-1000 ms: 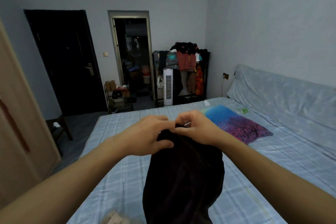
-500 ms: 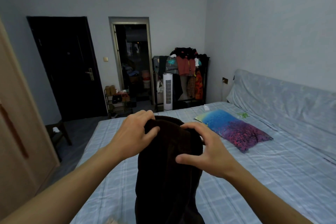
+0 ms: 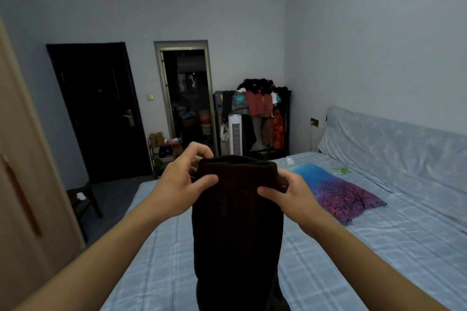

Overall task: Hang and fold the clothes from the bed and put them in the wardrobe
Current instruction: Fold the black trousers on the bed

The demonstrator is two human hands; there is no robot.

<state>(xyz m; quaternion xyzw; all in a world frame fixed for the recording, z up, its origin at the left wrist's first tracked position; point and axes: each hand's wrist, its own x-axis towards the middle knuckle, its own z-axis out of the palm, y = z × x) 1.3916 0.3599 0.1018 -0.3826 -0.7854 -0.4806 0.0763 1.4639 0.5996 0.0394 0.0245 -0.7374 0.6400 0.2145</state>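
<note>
Lower centre of the frame: a dark brown garment (image 3: pixel 237 222) hangs as a long doubled column from its upper fold, held up above the bed (image 3: pixel 353 260), its lower end running out of the bottom edge. The left hand (image 3: pixel 177 184), just left of the fold, pinches the garment's upper left corner, thumb lying across the front of the cloth and fingers curled behind it. The right hand (image 3: pixel 293 194), just right of the fold, grasps the upper right edge in the same way, thumb pressed on the front face. Both forearms enter from the lower corners of the frame.

Middle of the frame: the bed carries a pale blue checked sheet, and a pillow (image 3: pixel 336 189) printed in blue and purple lies on it right of the right hand. A light blue covered headboard (image 3: pixel 394 139) runs along the right edge. At the left edge stands a light wooden wardrobe door (image 3: pixel 27 184); a dark stool (image 3: pixel 83 197) sits on the floor just beyond it.

Upper middle, against the far wall: a black door (image 3: pixel 101 108) at left, an open doorway (image 3: pixel 187 98) to a dim room beside it, a low shoe rack (image 3: pixel 164 149) between them, then a white tower fan (image 3: pixel 235 134) and a clothes rack (image 3: pixel 257 108) loaded with garments in the corner.
</note>
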